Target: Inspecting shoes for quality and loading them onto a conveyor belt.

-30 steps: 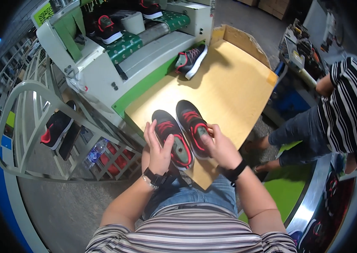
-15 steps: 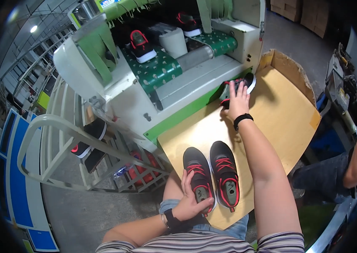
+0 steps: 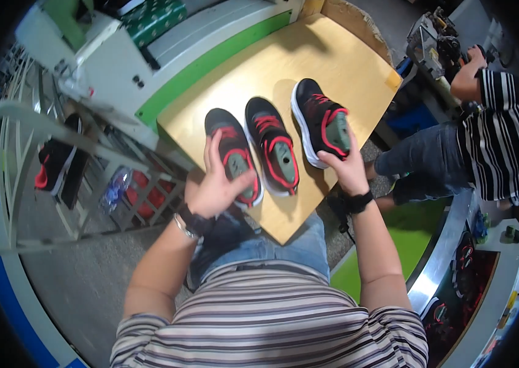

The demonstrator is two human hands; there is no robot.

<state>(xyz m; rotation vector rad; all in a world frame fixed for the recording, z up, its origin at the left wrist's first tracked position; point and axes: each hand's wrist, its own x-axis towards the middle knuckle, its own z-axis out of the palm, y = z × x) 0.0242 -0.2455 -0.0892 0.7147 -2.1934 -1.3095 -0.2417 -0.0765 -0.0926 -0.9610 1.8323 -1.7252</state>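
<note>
Three black sneakers with red laces and white soles are lined up on a wooden board, toes pointing away from me. My left hand [image 3: 213, 189] grips the left sneaker [image 3: 225, 126], its thumb over the heel opening and its fingers along the outer side. Untouched, the middle sneaker [image 3: 267, 126] stands close beside it. At the right, my right hand [image 3: 350, 167] clasps the heel of another sneaker [image 3: 313, 110], which tilts slightly and shows its white sole edge. Whether that sole touches the board is hard to tell. Green-grey insoles show inside all three.
The wooden board [image 3: 345, 55] adjoins a white and green machine [image 3: 210, 67] with a green patterned belt [image 3: 155, 21]. On the left, a metal rack [image 3: 23, 214] holds a dark sneaker [image 3: 57, 156]. A co-worker in a striped shirt [image 3: 507, 132] is at the right.
My right hand has brought a sneaker from beside the machine back toward me, next to the other two. The view has swung down and right. My left hand stays on the left sneaker.
</note>
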